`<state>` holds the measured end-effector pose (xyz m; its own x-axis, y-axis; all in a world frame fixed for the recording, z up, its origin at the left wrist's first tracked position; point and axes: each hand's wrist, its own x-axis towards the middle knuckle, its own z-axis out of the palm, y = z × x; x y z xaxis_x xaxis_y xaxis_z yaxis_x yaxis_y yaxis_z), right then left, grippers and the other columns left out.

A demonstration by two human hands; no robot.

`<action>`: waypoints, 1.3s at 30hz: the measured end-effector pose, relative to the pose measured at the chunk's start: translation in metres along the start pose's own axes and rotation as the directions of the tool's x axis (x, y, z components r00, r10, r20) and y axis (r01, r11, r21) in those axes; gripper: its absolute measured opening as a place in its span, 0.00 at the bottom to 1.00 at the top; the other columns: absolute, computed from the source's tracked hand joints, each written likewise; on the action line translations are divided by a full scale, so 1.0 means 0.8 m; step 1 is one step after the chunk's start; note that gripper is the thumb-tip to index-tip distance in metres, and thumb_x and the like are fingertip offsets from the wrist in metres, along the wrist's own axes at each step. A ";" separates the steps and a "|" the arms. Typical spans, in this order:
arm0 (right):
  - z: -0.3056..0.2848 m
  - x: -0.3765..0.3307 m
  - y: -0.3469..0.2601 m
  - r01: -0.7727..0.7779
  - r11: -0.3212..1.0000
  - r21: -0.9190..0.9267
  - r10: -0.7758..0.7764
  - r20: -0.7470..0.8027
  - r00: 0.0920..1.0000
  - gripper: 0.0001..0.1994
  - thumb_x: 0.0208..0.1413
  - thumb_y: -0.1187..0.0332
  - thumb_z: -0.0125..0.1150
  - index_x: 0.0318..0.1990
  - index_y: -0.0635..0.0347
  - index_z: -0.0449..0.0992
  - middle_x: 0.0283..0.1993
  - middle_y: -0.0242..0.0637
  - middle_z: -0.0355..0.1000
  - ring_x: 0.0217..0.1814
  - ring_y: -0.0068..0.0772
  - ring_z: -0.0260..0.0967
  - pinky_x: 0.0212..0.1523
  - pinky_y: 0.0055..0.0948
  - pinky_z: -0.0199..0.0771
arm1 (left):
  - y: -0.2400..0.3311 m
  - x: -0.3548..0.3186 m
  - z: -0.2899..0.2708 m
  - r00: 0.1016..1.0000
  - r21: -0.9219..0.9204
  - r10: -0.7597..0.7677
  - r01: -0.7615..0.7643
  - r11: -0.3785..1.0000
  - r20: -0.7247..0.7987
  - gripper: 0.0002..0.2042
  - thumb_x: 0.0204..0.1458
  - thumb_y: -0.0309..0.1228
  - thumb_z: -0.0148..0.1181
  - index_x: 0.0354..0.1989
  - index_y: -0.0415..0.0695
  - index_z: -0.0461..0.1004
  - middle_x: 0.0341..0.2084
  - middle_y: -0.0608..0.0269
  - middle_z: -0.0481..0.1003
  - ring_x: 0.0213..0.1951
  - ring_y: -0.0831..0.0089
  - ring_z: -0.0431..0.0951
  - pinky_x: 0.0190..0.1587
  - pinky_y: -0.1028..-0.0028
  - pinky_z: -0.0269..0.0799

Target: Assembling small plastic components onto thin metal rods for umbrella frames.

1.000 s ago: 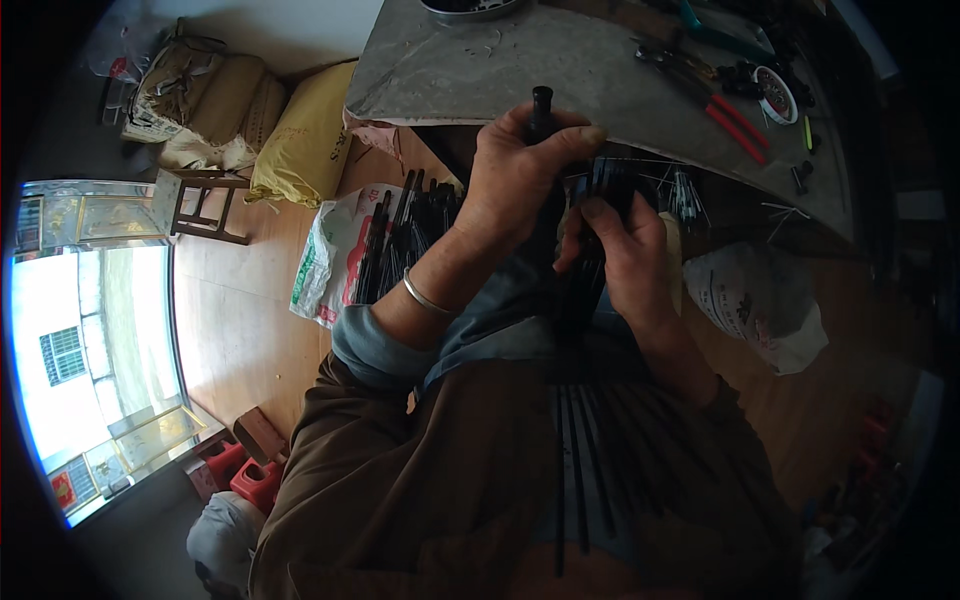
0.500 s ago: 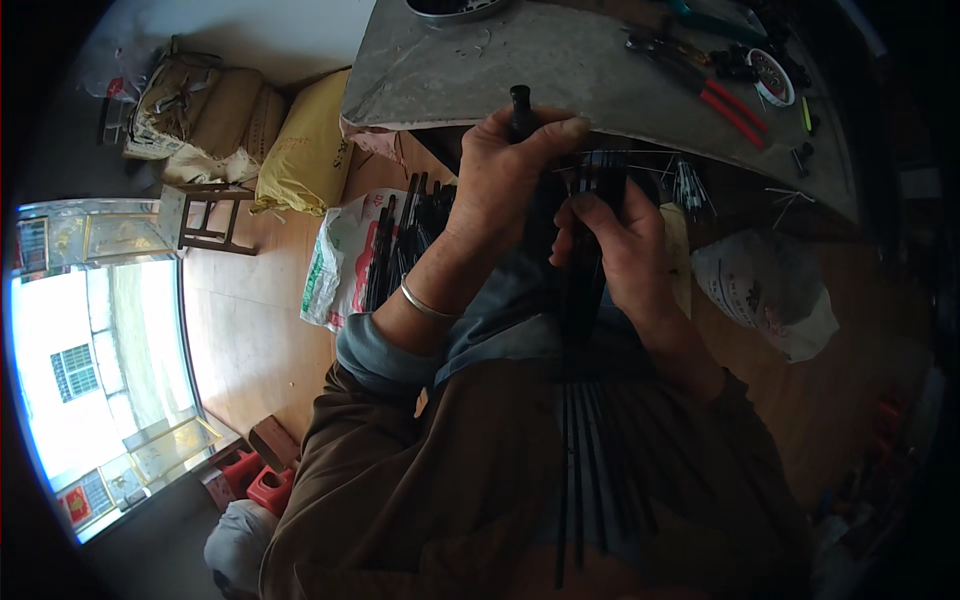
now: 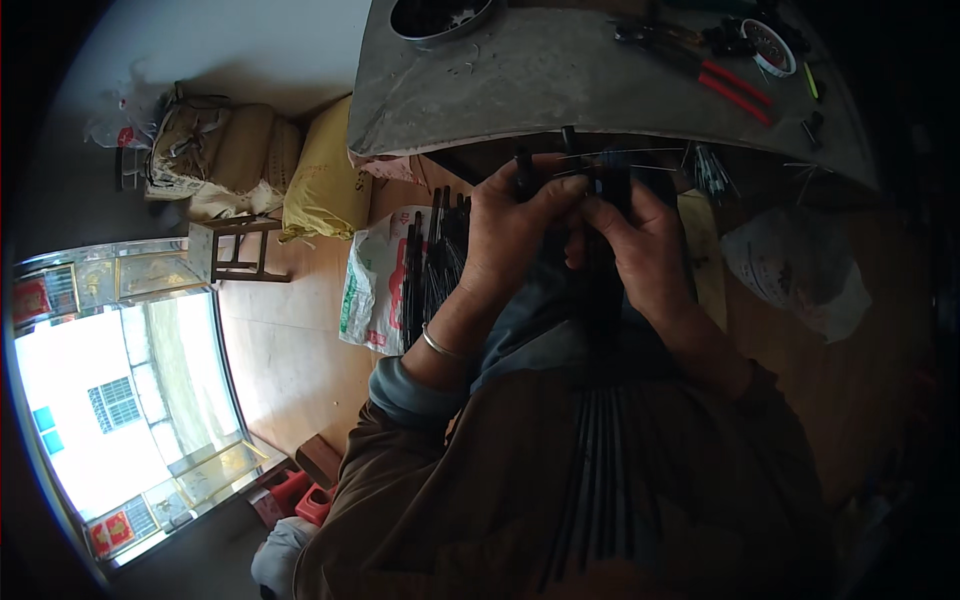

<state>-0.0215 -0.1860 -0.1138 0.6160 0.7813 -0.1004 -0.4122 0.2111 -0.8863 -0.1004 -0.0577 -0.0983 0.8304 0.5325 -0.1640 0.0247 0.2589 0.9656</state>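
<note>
My left hand (image 3: 510, 215), a bangle on its wrist, is closed around a short black cylindrical piece (image 3: 523, 163) whose end sticks up past the fingers. My right hand (image 3: 645, 240) grips a dark bundle of rods (image 3: 612, 183) in front of my lap. The thumbs of both hands come close together at the bundle's top. Two thin pale wires (image 3: 640, 151) reach out sideways there. Long thin dark rods (image 3: 598, 460) fan out down over my brown clothing. Deep shadow hides how the rods join the bundle.
Ahead is a grey worktable (image 3: 540, 80) with a round metal pan (image 3: 440, 20), red-handled pliers (image 3: 735, 90) and a small white dish (image 3: 768, 48). More dark rods (image 3: 435, 260) lie on a white sack at left. Yellow sack (image 3: 328, 180), wooden stool (image 3: 240, 248) and plastic bag (image 3: 795, 265) stand around.
My left hand has come down and right, up against my right hand. The whole view has shifted a little, so the surroundings sit lower and further right.
</note>
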 end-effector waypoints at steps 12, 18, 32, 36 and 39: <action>-0.011 0.004 0.002 0.126 0.961 -0.246 -0.129 0.003 0.992 0.08 0.61 0.68 0.58 0.43 0.63 0.73 0.31 0.31 0.74 0.27 0.17 0.69 0.26 0.18 0.68 | -0.006 0.005 0.000 1.000 -0.160 0.001 -0.004 0.987 -0.017 0.10 0.51 0.24 0.62 0.41 0.36 0.75 0.26 0.64 0.77 0.23 0.80 0.74 0.26 0.80 0.70; -0.020 0.008 -0.010 0.147 0.864 -0.481 -0.112 0.102 0.988 0.09 0.59 0.66 0.61 0.41 0.62 0.75 0.31 0.29 0.76 0.30 0.15 0.69 0.31 0.19 0.69 | -0.010 0.003 0.001 0.999 -0.196 -0.033 0.030 0.980 -0.010 0.10 0.50 0.25 0.63 0.42 0.38 0.76 0.26 0.66 0.77 0.25 0.82 0.73 0.30 0.80 0.69; -0.033 0.018 0.003 -0.166 0.957 -0.238 0.218 0.212 0.953 0.13 0.62 0.62 0.56 0.45 0.63 0.73 0.36 0.33 0.73 0.41 0.21 0.69 0.43 0.23 0.70 | -0.022 0.001 -0.002 0.996 -0.390 0.007 0.029 0.920 0.091 0.12 0.53 0.28 0.63 0.45 0.41 0.75 0.26 0.66 0.76 0.26 0.81 0.74 0.29 0.80 0.71; -0.017 0.013 0.006 -0.080 0.957 -0.280 0.136 0.184 0.973 0.11 0.63 0.64 0.54 0.44 0.65 0.72 0.36 0.32 0.73 0.40 0.22 0.70 0.43 0.25 0.71 | -0.019 -0.011 0.005 0.997 -0.174 0.065 -0.070 0.982 -0.033 0.12 0.54 0.30 0.63 0.45 0.41 0.75 0.27 0.68 0.77 0.25 0.83 0.74 0.28 0.82 0.71; -0.015 0.011 0.009 0.096 0.936 -0.339 -0.033 0.188 0.982 0.11 0.64 0.66 0.53 0.43 0.67 0.71 0.33 0.31 0.74 0.37 0.24 0.72 0.40 0.27 0.73 | -0.021 -0.006 0.003 0.999 -0.287 0.033 -0.036 0.957 -0.014 0.10 0.54 0.30 0.62 0.43 0.42 0.76 0.27 0.69 0.77 0.26 0.83 0.74 0.28 0.82 0.71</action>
<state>-0.0109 -0.1846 -0.1268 0.4916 0.8707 0.0157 -0.0987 0.0736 -0.9924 -0.1032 -0.0663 -0.1135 0.8230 0.5518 -0.1347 -0.1658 0.4601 0.8722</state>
